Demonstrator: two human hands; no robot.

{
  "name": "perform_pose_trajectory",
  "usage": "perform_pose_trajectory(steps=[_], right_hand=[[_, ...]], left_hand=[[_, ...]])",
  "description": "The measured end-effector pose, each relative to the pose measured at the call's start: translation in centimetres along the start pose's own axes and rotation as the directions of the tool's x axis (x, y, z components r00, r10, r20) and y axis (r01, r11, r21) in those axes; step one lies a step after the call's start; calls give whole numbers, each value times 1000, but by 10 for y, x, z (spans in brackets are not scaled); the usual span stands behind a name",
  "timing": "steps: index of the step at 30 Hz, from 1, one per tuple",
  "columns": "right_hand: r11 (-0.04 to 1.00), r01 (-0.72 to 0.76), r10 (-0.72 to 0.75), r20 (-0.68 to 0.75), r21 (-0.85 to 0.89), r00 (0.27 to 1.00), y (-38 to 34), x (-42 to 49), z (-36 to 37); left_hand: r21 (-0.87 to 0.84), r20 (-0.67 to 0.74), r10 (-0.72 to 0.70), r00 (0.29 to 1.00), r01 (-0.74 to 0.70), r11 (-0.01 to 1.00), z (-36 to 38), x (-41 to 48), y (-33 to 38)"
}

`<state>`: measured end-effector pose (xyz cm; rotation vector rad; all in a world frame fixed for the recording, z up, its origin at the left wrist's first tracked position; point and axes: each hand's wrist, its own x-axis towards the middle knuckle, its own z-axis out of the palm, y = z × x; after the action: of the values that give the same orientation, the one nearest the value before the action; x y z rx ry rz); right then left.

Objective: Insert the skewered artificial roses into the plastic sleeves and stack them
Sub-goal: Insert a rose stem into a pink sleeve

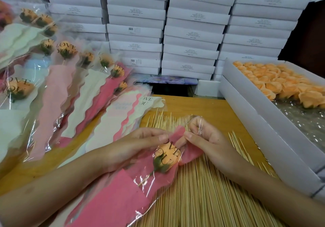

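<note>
Centrally, 1 rose (168,154) in 1 sleeve (109,200), left hand (135,147), right hand (208,139) pinching it

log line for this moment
phase: sleeving | left hand: pinches pink sleeve mouth | right hand: pinches its clear film | rose: inside sleeve, above skewer pile | sleeved roses: stacked left

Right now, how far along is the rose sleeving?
Done: sleeved roses piled at left. In hand: the left hand and right hand pinch the open top of a pink sleeve with a rose already inside. Left: stacking it, then the box of loose roses and the skewers.
</note>
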<state>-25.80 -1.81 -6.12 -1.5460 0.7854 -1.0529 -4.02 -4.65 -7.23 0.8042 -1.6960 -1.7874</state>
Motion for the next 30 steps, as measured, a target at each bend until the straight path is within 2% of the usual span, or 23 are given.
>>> perform_pose_trajectory(steps=[7, 10, 13, 16, 21, 25, 30], right_hand=[[995, 63, -65, -24, -75, 998, 5, 1, -5], [988, 91, -109, -151, -123, 982, 8, 4, -10], [983, 99, -138, -275, -151, 951, 13, 7, -14], [985, 94, -142, -369, -146, 918, 16, 9, -17], [986, 102, -156, -488, -135, 859, 17, 10, -21], [991, 106, -136, -593, -85, 793, 20, 12, -26], [994, 100, -99, -677, -37, 730, 27, 16, -32]], left_hand=[[-20, 89, 27, 996, -26, 999, -2, -2, 0], [-19, 37, 25, 999, -24, 1000, 0, -3, 4], [-41, -83, 7, 997, -10, 999, 1, -3, 10], [-60, -80, 10, 997, -15, 998, 2, -4, 25], [60, 13, -95, 995, 94, 994, 4, -9, 38], [181, -13, -205, 979, 204, 962, 12, -11, 40], [267, -27, -133, 991, 135, 954, 11, -7, 44]])
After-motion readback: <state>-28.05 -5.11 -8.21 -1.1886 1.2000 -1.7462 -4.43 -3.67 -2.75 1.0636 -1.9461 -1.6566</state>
